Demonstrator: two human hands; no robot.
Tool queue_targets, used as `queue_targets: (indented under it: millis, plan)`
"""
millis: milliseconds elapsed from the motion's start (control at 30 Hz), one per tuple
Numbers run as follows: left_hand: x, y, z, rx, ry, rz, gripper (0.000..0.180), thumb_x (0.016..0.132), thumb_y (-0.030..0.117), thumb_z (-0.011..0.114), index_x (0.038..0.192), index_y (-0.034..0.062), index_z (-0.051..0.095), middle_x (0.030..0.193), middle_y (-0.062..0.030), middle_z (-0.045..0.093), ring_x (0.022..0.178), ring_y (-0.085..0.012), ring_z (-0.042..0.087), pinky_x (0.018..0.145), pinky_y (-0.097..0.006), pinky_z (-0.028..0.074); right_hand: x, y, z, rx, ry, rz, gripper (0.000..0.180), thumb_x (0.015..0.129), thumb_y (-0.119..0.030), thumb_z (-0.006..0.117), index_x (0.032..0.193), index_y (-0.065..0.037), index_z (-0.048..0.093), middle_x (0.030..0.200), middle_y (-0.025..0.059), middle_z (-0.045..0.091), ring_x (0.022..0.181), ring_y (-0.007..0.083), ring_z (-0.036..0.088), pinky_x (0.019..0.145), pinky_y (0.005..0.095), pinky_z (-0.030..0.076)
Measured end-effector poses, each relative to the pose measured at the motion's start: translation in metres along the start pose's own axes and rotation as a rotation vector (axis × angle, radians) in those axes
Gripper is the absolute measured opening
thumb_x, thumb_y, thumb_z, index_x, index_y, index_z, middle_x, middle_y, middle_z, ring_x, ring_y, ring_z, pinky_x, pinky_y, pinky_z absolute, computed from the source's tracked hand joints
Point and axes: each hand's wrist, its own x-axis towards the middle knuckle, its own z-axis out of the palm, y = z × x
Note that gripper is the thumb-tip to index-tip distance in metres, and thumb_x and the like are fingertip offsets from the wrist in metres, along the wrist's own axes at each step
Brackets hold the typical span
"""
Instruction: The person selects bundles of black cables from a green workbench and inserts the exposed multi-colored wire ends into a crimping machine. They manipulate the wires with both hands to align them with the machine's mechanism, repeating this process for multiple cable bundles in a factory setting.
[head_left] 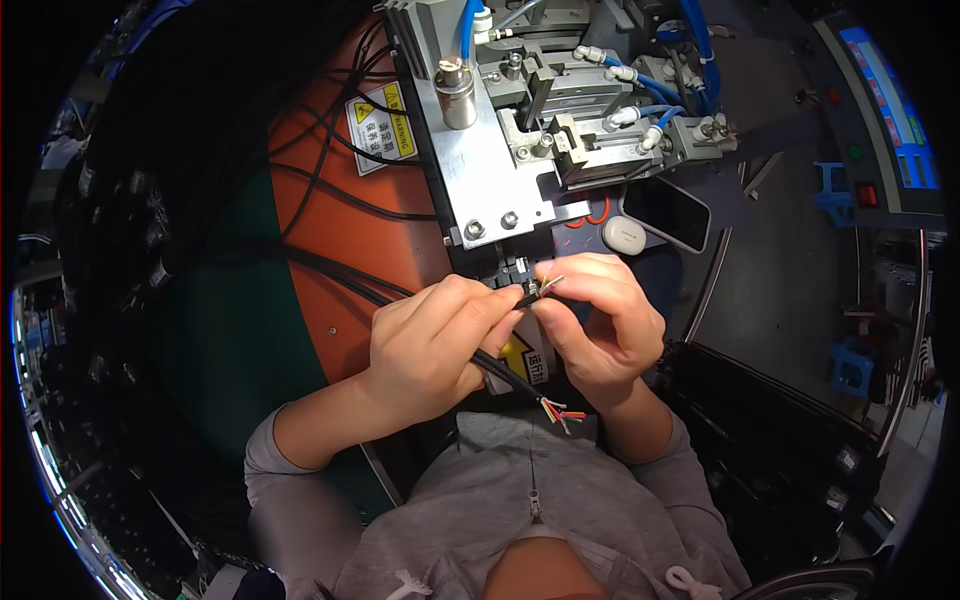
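My left hand (430, 340) is closed on a black cable (524, 302) close to its stripped end, fingertips and thumb pinching it. Thin coloured wires (549, 286) stick out of that end. My right hand (605, 325) curls around them, with thumb and forefinger nearly meeting at the wires; the exact contact is partly hidden. Just beyond my fingertips sits a small black and metal holder (518, 270) at the fixture's near edge. A second black cable (500, 372) passes beneath my left hand, its red, yellow, white and other wires (562, 412) fanned out loose.
A metal fixture (490, 170) with pneumatic cylinders and blue air tubes (650, 95) stands ahead. Black cables (350, 205) cross the orange round table (325, 235). Right of the fixture lie a phone (668, 212) and a white earbud case (624, 236). A control screen (890, 110) stands far right.
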Motion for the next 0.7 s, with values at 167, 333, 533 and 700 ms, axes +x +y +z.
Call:
queue_targets:
  millis: [167,333,533,700]
  plan:
    - [-0.002,0.000,-0.001,-0.022,-0.024,-0.027,0.020,0.071,0.007,0.073,0.088,0.0003,0.064,0.068,-0.0056,0.052,0.055,-0.0182,0.054,0.046,-0.030,0.043,-0.007,-0.003,0.007,0.017,0.132,0.114,0.030,0.069,-0.003,0.080,0.093,0.002,0.064,0.089,0.0138,0.065,0.077,0.0223,0.063,0.066,0.0296,0.051]
    - [0.003,-0.002,-0.002,-0.043,-0.013,0.010,0.019,0.071,0.005,0.072,0.087,0.0011,0.063,0.068,-0.0049,0.048,0.057,-0.0182,0.053,0.045,-0.030,0.041,-0.004,-0.004,0.005,0.080,0.061,0.165,0.024,0.071,0.002,0.076,0.091,0.004,0.063,0.088,0.0135,0.064,0.078,0.0196,0.062,0.068,0.0275,0.050]
    - [0.001,-0.005,-0.001,-0.031,-0.039,0.029,0.020,0.070,0.006,0.071,0.088,0.0019,0.063,0.069,-0.0045,0.046,0.058,-0.0181,0.053,0.046,-0.031,0.041,-0.001,-0.004,0.007,0.149,0.114,0.241,0.019,0.076,-0.001,0.073,0.093,0.002,0.065,0.090,0.0129,0.065,0.079,0.0182,0.062,0.071,0.0281,0.050]
    - [0.001,-0.008,-0.001,-0.020,-0.048,0.036,0.020,0.070,0.008,0.071,0.087,0.0024,0.063,0.070,-0.0043,0.046,0.058,-0.0180,0.053,0.045,-0.031,0.042,0.004,-0.003,-0.006,0.340,-0.163,0.446,0.012,0.078,-0.002,0.070,0.090,0.002,0.068,0.088,0.0118,0.066,0.081,0.0166,0.062,0.071,0.0259,0.049]
